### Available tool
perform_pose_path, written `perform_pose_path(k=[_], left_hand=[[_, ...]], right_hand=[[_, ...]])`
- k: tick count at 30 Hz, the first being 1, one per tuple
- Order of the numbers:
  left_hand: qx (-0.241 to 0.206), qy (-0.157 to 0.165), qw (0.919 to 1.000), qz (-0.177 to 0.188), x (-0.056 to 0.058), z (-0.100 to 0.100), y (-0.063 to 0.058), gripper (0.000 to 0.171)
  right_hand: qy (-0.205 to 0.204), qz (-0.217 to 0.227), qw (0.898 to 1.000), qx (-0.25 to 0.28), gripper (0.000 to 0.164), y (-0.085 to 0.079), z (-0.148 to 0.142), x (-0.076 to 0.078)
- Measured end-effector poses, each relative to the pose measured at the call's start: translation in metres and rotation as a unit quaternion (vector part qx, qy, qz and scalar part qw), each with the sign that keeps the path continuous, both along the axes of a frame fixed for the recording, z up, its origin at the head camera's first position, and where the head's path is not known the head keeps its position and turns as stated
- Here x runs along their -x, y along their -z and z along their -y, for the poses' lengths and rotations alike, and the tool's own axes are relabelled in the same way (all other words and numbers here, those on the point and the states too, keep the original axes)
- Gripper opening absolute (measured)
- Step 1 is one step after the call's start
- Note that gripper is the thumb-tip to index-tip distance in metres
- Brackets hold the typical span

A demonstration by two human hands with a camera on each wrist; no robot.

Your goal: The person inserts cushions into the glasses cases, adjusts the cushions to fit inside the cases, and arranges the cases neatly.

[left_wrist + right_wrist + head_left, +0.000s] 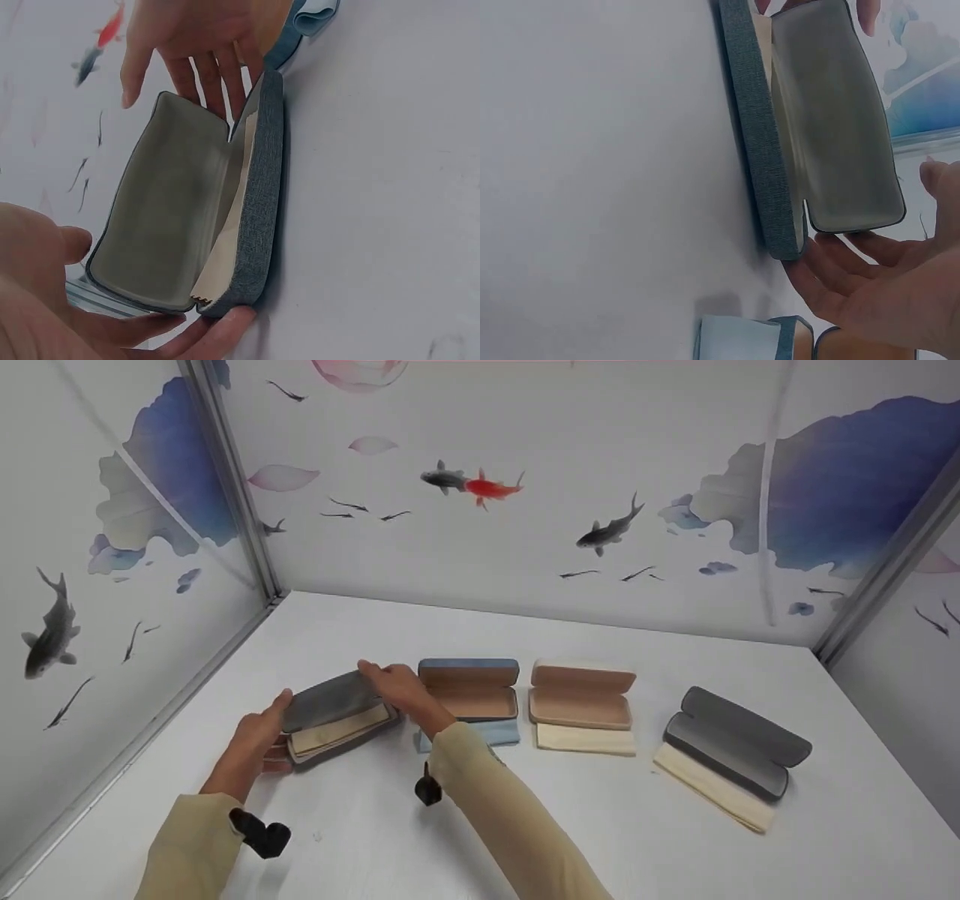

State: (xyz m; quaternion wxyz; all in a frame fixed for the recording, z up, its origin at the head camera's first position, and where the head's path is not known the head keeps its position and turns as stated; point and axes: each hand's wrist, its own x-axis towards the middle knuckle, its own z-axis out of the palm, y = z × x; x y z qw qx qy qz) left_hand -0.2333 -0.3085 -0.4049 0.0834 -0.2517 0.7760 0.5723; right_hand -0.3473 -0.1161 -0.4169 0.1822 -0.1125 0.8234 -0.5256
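A dark grey glasses case [330,709] stands with its lid raised on the left part of the table. Inside its base lies a folded beige cloth [341,731], with a zigzag-cut edge showing in the left wrist view. My left hand [259,739] touches the case's left end with extended fingers, its thumb standing away from the lid [161,202]. At the opposite end is my right hand [401,686], fingertips right at the ends of lid and base. Its thumb [135,75] is spread off the case. Fabric covers the outside of the base [757,127].
Right of my hands stand an open blue case [469,667] with a blue cloth [487,733] and an open cream case [581,716] with a cream cloth [585,740] before it. Farther right are another open grey case [727,754] and a cream cloth [712,787]. Printed walls [495,562] enclose the table.
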Motion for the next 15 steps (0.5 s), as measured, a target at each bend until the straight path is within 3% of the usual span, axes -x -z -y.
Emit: perform_pose_path(k=[6,15], left_hand=[[0.006,-0.005,1.0,-0.002,0.0012,0.003,0.002,0.099],[0.011,0.007,0.9999,-0.004,0.0006,0.0068,0.0041,0.102]], right_hand=[[0.015,-0.013,1.0,-0.007,0.074,0.005,-0.0005,-0.0007],[0.016,0.023,1.0,0.005,0.068,-0.002,-0.0032,-0.0046]])
